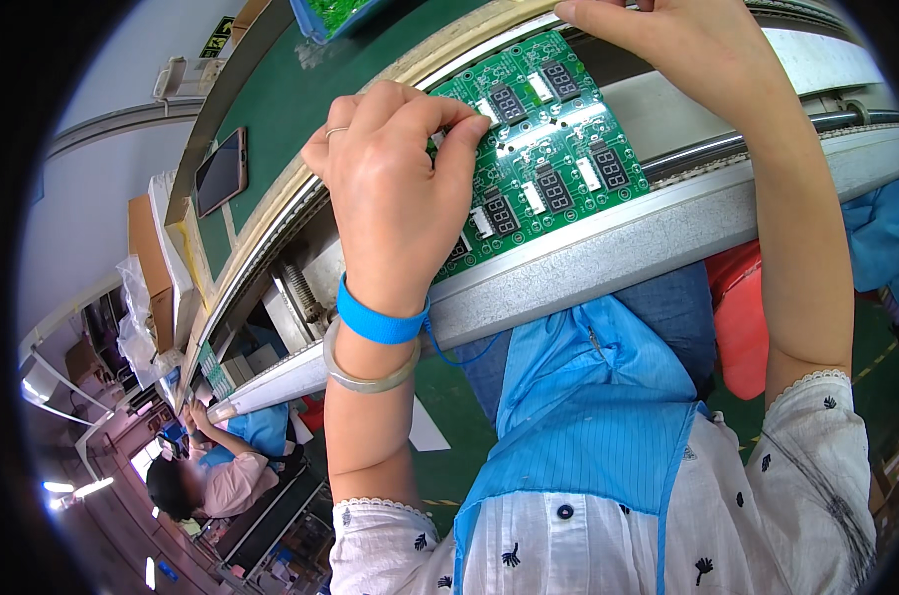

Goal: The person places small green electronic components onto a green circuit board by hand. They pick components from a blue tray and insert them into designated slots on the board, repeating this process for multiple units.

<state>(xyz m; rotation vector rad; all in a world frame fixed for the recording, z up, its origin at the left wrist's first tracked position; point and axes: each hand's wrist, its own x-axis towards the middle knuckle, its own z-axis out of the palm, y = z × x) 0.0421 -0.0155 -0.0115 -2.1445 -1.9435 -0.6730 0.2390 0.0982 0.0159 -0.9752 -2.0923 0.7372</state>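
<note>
A green circuit board panel lies in the metal rails in front of me. It bears several black digit displays and white connectors. My left hand is over the board's left part, thumb and forefinger pinched together beside a white connector. Whatever is between those fingertips is too small or hidden to make out. A blue wrist strap and a bangle circle that wrist. Beyond the board's far right corner is my right hand, its thumb stretched out and apart from the fingers, which the upper edge partly cuts off.
A metal rail runs along the near side of the board. On the green bench beyond are a phone and a blue bin of small green parts. Farther down the line at left sits another person. A red stool stands at right.
</note>
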